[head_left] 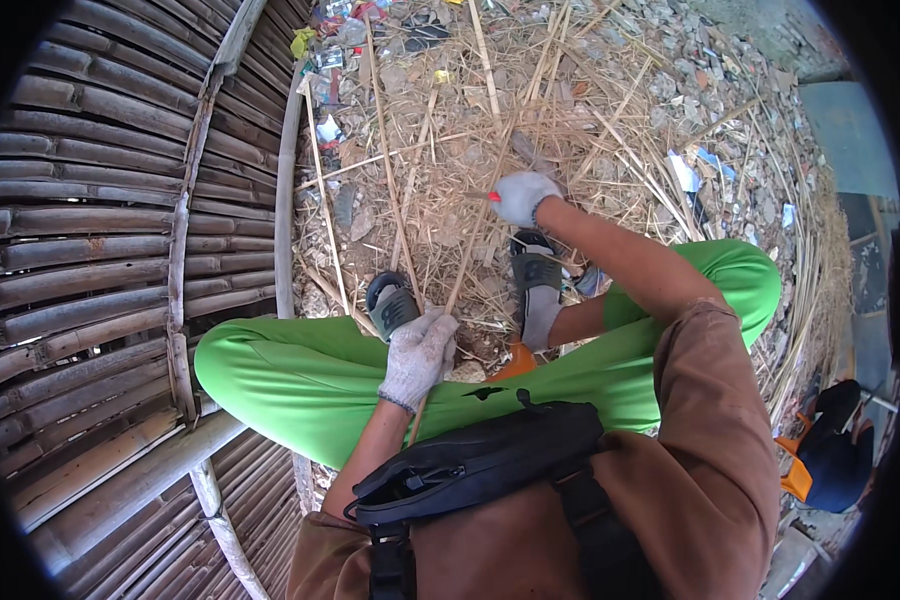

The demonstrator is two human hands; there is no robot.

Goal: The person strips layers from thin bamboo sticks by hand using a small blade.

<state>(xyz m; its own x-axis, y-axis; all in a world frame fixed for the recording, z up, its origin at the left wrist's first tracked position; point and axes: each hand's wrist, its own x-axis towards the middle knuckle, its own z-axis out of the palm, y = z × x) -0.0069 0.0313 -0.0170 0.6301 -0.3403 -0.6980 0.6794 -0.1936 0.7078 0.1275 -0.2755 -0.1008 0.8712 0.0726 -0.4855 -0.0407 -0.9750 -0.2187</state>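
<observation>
"bamboo strip (461, 275), where exactly?"

"gripped in the gloved left hand (419, 350), low between the knees. slanting up and to the right from the knuckles, with a short length showing below, beside the wrist, over the green trousers (280, 375)."

"fingers on that side?"

"narrow, curled round the strip. just beside the left sandal (395, 308)."

"and on the other?"

"gloved too. looking at the right hand (526, 198), see a reach farther out, past the right sandal (536, 270). folded into a fist round a small tool (494, 197), red where showing, thin tip pointing left. cannot tell the full shape, mostly hidden by the glove."

"touching the strip with that tip?"

"near the far end. cannot tell about contact."

"anything around?"

"plenty. loose strips (397, 200) and straw-coloured shavings (450, 160) strewn across the rubble-covered ground (690, 90). farther right, a pale scrap (684, 172). along the left, a wall of bamboo slats (100, 245). across the waist, a black bag (480, 460). partly under the trousers, something orange (515, 362), too covered to name."
</observation>
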